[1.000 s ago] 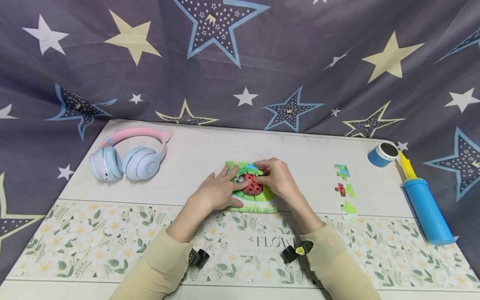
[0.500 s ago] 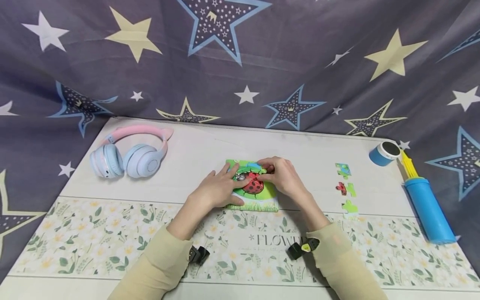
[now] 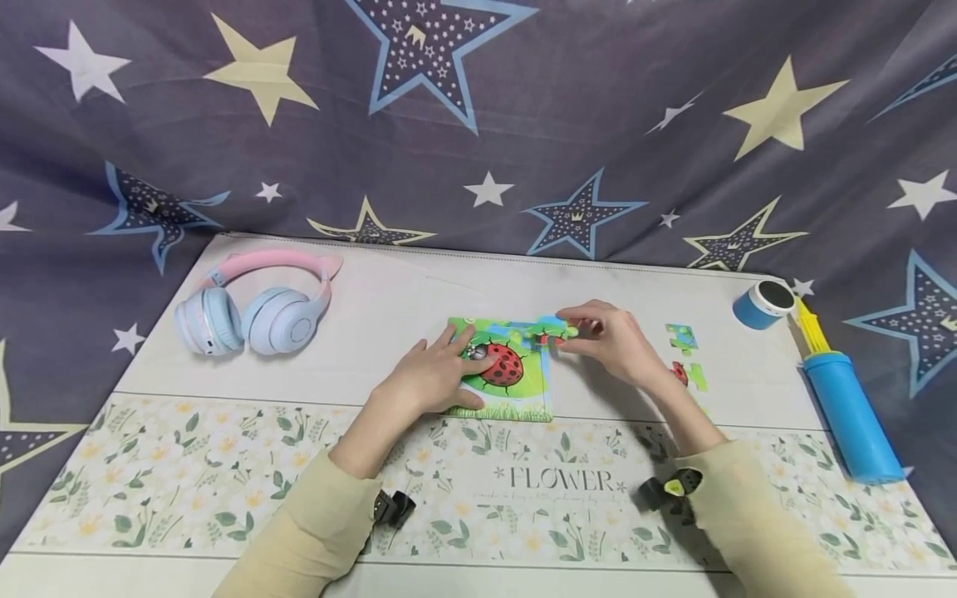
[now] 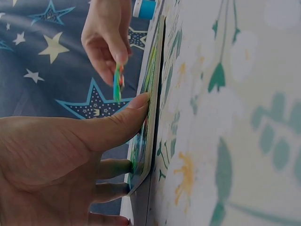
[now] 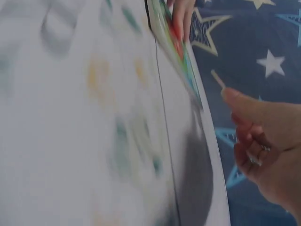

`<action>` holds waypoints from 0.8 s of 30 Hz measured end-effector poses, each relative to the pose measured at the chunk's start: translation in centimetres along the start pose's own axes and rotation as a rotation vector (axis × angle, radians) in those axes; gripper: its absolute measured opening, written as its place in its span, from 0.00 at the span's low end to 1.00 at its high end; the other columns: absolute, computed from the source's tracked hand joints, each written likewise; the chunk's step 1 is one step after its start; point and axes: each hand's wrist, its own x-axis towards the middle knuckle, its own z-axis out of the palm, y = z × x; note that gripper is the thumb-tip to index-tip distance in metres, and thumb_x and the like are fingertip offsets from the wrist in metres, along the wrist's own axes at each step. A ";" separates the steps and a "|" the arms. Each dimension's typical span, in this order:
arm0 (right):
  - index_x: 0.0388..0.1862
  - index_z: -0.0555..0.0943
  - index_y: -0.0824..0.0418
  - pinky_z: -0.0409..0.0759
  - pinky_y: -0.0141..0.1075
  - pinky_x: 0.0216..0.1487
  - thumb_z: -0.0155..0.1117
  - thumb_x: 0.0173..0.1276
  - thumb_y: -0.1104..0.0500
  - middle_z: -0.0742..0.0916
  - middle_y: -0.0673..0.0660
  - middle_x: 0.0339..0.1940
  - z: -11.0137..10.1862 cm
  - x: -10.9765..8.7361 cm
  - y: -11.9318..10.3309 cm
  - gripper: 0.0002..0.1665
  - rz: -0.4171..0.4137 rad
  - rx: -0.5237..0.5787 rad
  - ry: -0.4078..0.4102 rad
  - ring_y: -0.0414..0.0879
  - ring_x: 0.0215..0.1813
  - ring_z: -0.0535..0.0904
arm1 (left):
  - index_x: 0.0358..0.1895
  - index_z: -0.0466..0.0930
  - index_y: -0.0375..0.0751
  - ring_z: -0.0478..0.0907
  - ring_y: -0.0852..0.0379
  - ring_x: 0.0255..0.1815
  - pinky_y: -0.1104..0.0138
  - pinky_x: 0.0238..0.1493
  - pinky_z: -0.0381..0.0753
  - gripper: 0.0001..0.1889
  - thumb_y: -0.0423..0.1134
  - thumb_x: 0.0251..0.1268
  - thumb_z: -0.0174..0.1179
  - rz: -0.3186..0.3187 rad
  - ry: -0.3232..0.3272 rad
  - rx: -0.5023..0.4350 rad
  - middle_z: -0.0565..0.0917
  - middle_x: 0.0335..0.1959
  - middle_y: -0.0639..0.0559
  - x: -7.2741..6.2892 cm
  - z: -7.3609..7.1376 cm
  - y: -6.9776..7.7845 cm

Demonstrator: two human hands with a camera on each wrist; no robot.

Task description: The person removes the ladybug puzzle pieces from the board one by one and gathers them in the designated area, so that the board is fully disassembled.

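My left hand (image 3: 428, 378) rests with spread fingers on the left side of a ladybug jigsaw board (image 3: 516, 409), thumb along its near edge. In the left wrist view, the thumb (image 4: 113, 126) lies on the board's surface. My right hand (image 3: 616, 345) pinches a jigsaw piece (image 3: 552, 330) between thumb and fingers, over the board's upper right corner. Green, blue and red show on this piece. The right wrist view has it edge-on (image 5: 217, 79), raised off the board. The red ladybug picture (image 3: 503, 365) is partly covered by my left fingers.
Several loose jigsaw pieces (image 3: 682, 338) lie in a column to the right, some behind my right forearm. Pink and blue headphones (image 3: 280, 320) are at the left. A small blue speaker-like cylinder (image 3: 763, 306) and a blue pump (image 3: 854, 419) with a yellow end stand far right.
My right hand has moved to the right and up, lifting the jigsaw piece away from the board's upper right. The left hand has stayed in place on the board.
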 end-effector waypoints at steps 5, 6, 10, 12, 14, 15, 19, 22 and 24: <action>0.58 0.86 0.65 0.83 0.23 0.45 0.78 0.59 0.67 0.89 0.61 0.46 -2.7 -0.9 2.4 0.26 -0.047 0.026 0.025 0.47 0.45 0.82 | 0.80 0.63 0.62 0.37 0.38 0.88 0.37 0.83 0.49 0.38 0.59 0.67 0.64 0.002 0.002 -0.005 0.43 0.87 0.43 0.0 0.0 -0.1; 0.59 0.86 0.64 0.82 0.22 0.45 0.77 0.60 0.67 0.89 0.61 0.46 -3.2 -1.2 2.9 0.26 -0.046 0.027 0.028 0.45 0.45 0.81 | 0.80 0.63 0.62 0.38 0.38 0.88 0.37 0.83 0.50 0.38 0.59 0.67 0.64 0.004 0.003 -0.004 0.43 0.87 0.43 0.0 0.0 -0.1; 0.60 0.85 0.61 0.80 0.19 0.46 0.76 0.63 0.65 0.89 0.60 0.49 -5.2 -2.1 4.6 0.25 -0.008 0.012 0.018 0.35 0.46 0.79 | 0.80 0.63 0.62 0.38 0.38 0.88 0.37 0.83 0.49 0.38 0.59 0.68 0.64 0.005 0.000 -0.003 0.43 0.87 0.43 0.0 0.0 -0.1; 0.60 0.85 0.61 0.79 0.18 0.46 0.76 0.64 0.64 0.88 0.60 0.50 -6.0 -2.5 5.3 0.24 0.011 0.003 0.008 0.34 0.47 0.78 | 0.79 0.63 0.62 0.38 0.38 0.88 0.37 0.83 0.49 0.38 0.58 0.68 0.64 0.005 0.003 -0.003 0.43 0.87 0.43 0.0 0.0 0.0; 0.60 0.85 0.62 0.79 0.18 0.46 0.76 0.64 0.64 0.88 0.61 0.50 -6.6 -2.8 6.0 0.24 0.026 -0.012 0.002 0.34 0.46 0.78 | 0.79 0.63 0.62 0.38 0.39 0.88 0.37 0.83 0.49 0.38 0.58 0.68 0.64 0.004 0.005 -0.004 0.43 0.87 0.43 0.0 0.0 0.0; 0.60 0.85 0.62 0.79 0.18 0.46 0.76 0.64 0.64 0.88 0.61 0.49 -6.9 -2.9 6.4 0.24 0.036 -0.023 -0.001 0.34 0.46 0.78 | 0.80 0.63 0.62 0.38 0.39 0.88 0.38 0.84 0.49 0.38 0.58 0.68 0.64 0.001 0.004 -0.005 0.43 0.87 0.43 0.0 0.0 0.0; 0.58 0.87 0.60 0.80 0.20 0.45 0.77 0.63 0.61 0.88 0.60 0.47 -7.6 -3.3 7.4 0.23 0.092 -0.035 -0.001 0.34 0.44 0.79 | 0.79 0.63 0.62 0.38 0.39 0.88 0.37 0.83 0.50 0.38 0.58 0.68 0.64 0.001 0.007 -0.003 0.43 0.87 0.43 0.0 0.1 0.0; 0.58 0.87 0.58 0.81 0.21 0.44 0.78 0.64 0.59 0.88 0.57 0.46 -7.9 -3.4 7.9 0.23 0.121 -0.046 -0.011 0.35 0.43 0.79 | 0.79 0.64 0.62 0.38 0.38 0.88 0.37 0.83 0.50 0.38 0.58 0.68 0.64 0.002 0.009 0.001 0.44 0.87 0.43 0.1 0.1 -0.1; 0.58 0.87 0.58 0.80 0.22 0.43 0.77 0.64 0.58 0.87 0.57 0.46 -8.0 -3.5 8.2 0.22 0.124 -0.056 -0.021 0.36 0.42 0.79 | 0.79 0.64 0.62 0.38 0.38 0.88 0.37 0.83 0.50 0.38 0.59 0.67 0.64 0.002 0.010 0.003 0.44 0.87 0.43 0.1 0.1 -0.1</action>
